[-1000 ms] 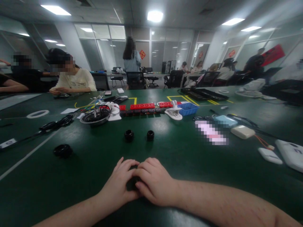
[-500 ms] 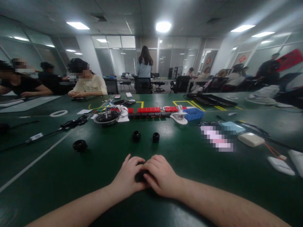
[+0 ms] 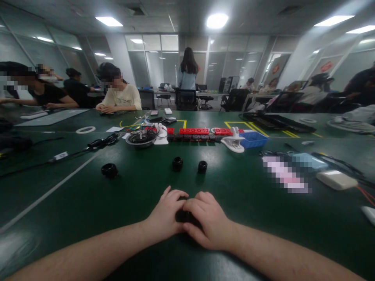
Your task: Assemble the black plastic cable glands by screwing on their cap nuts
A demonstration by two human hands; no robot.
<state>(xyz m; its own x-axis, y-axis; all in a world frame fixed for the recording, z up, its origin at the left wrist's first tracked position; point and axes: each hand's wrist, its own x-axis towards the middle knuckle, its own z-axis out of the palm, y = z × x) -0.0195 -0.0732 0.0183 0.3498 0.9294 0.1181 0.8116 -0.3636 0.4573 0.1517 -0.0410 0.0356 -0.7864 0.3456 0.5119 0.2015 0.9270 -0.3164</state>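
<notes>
My left hand (image 3: 168,210) and my right hand (image 3: 208,220) meet low in the middle of the head view. Between them is a black object (image 3: 187,216), mostly covered by the fingers of both hands, which are curled round it. Beyond my hands, two small black round parts, one (image 3: 177,163) in the centre and one (image 3: 202,167) to its right, stand on the green table (image 3: 146,179). A third black round part (image 3: 109,170) lies further left.
Red and black modules (image 3: 193,131) lie in a row further back, beside a metal bowl (image 3: 141,138), a white clamp (image 3: 234,141) and a blue bin (image 3: 253,139). Black cables (image 3: 102,141) cross the left side. A white box (image 3: 336,179) lies right. People sit across the table.
The view has shifted, so the table items appear further right. Between my hands, the gap has widened a little and more of the black object shows.
</notes>
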